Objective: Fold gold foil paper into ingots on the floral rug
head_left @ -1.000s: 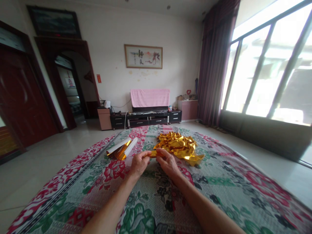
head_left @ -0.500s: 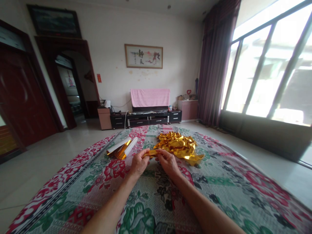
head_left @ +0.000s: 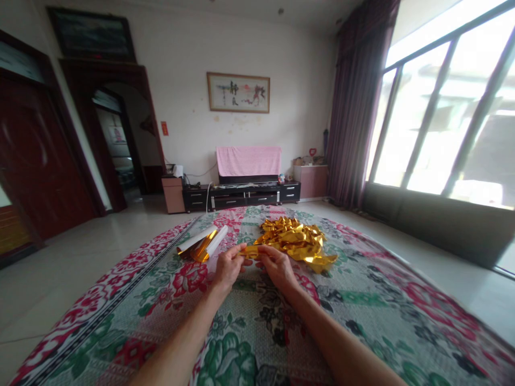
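A small folded piece of gold foil paper (head_left: 251, 251) is stretched between my two hands, above the flowered cloth. My left hand (head_left: 230, 266) pinches its left end between thumb and fingers. At the other end, my right hand (head_left: 277, 267) grips it the same way. Just beyond my right hand lies a heap of folded gold foil pieces (head_left: 295, 238), shiny and crumpled together. To the left of my left hand rests a loosely curled stack of gold foil sheets (head_left: 205, 244) with white backs showing.
A flowered cloth (head_left: 161, 321) in red, green and grey covers the round surface under my hands. Past its far edge stands a low black TV cabinet (head_left: 229, 201), with a pink towel (head_left: 248, 161) draped over a screen. A large window (head_left: 438, 118) is on the right.
My left hand has shifted very slightly left and its fingers have changed position on the foil. More of the foil's flat face shows between my hands. The heap and stack have stayed put.
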`<state>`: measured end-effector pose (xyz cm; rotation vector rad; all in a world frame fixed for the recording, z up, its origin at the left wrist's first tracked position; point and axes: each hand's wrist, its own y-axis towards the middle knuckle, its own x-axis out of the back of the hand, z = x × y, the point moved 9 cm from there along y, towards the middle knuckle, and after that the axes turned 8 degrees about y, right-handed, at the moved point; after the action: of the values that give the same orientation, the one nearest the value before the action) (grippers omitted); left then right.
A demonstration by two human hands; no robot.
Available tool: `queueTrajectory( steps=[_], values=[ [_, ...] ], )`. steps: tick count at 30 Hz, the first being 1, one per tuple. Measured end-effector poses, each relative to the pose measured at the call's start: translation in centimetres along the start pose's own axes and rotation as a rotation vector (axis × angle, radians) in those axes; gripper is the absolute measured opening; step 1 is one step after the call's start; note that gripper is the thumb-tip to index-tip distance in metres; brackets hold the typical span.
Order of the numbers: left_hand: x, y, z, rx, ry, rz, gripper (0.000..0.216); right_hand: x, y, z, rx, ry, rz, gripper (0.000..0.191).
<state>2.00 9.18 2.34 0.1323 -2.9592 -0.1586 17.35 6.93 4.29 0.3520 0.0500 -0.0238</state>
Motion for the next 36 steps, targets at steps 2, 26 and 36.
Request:
queueTrajectory(
  steps=[2,26,36],
  values=[
    [0.1,0.0,0.1,0.005,-0.01,-0.007,0.043,0.1,0.0,0.0,-0.002,-0.001,-0.001,0.033],
    [-0.5,-0.5,-0.7,-0.046,0.083,0.09,0.035,0.8,0.8,-1.4,-0.009,-0.021,0.017,0.032],
    [-1.0,-0.3,-0.4,-0.073,0.107,0.131,0.034,0.3,0.7,-0.9,-0.069,-0.084,0.078,0.037]
  ],
)
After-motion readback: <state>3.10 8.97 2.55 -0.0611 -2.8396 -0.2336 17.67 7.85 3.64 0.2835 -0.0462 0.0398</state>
